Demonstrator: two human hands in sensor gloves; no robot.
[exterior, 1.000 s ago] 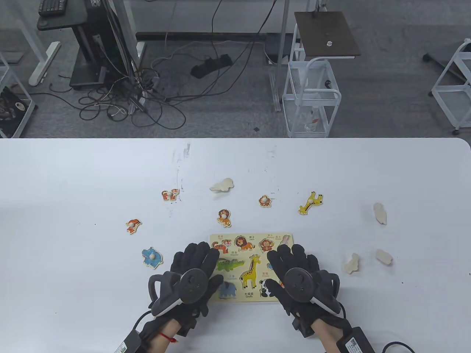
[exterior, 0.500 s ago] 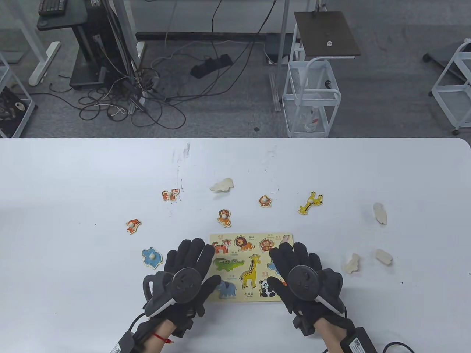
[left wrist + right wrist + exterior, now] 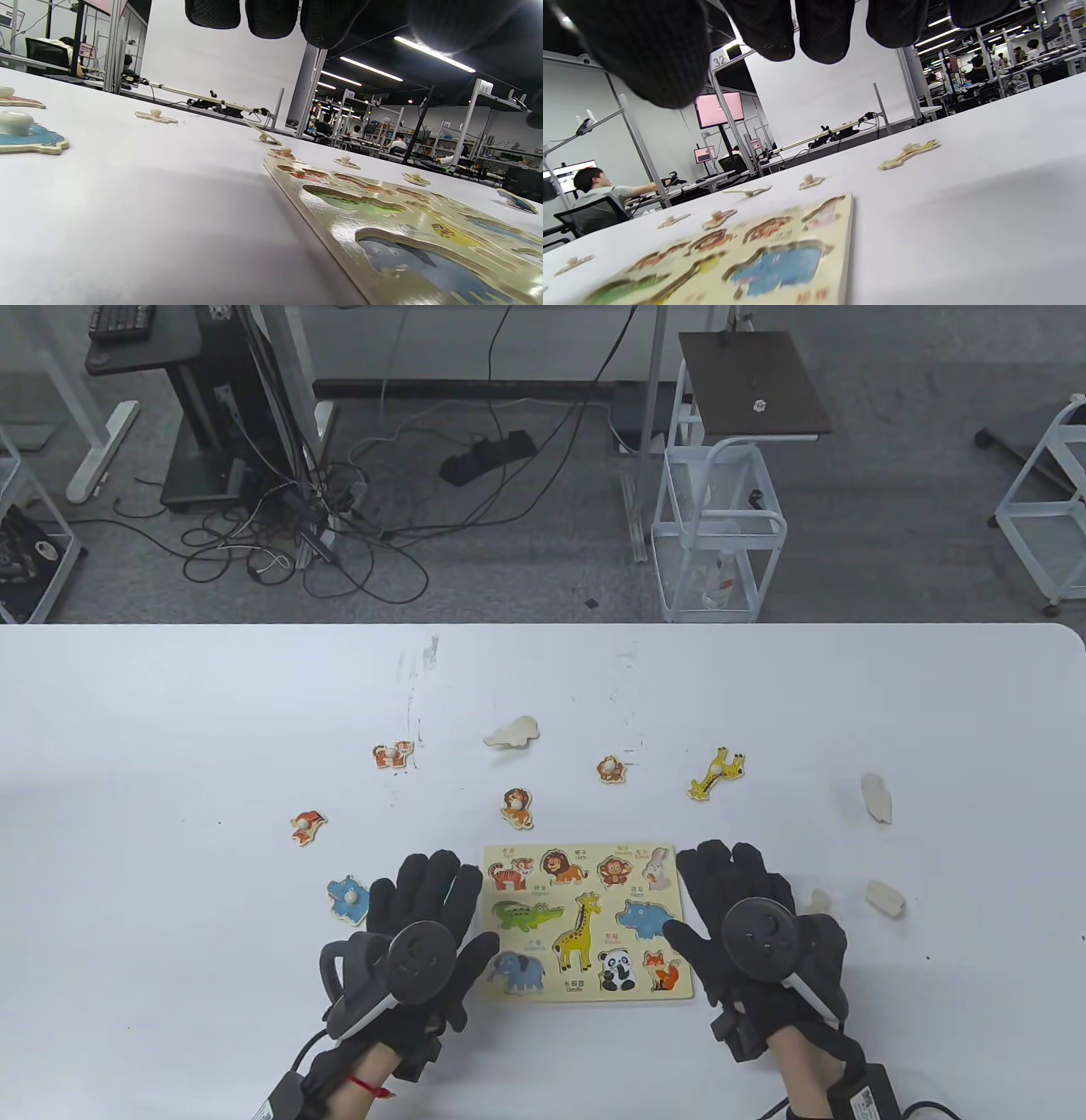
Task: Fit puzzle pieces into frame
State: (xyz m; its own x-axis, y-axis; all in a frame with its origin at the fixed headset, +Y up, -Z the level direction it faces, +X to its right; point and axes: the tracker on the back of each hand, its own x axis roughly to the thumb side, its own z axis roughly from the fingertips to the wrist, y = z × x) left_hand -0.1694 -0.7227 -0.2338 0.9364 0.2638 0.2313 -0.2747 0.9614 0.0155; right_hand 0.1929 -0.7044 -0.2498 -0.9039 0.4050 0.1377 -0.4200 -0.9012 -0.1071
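Table view: one puzzle frame (image 3: 585, 920) at lower centre, ten printed slots, none filled. Your left hand (image 3: 416, 937) is just left of it, your right hand (image 3: 755, 929) just right; both flat, fingers spread, holding nothing. Ten loose pieces: six face-up, namely hippo (image 3: 349, 898), fox (image 3: 307, 825), tiger (image 3: 394, 754), lion (image 3: 517, 808), monkey (image 3: 610, 768) and giraffe (image 3: 717, 774); four blank-side-up, at (image 3: 512, 731), (image 3: 877, 797), (image 3: 885, 897) and (image 3: 817, 900), the last half under your right fingers. Left wrist view adds the recessed slot edges and the knob on the hippo (image 3: 29, 137). Right wrist view is blurred. Cables and a wire cart (image 3: 717, 530) fill the upper frame.
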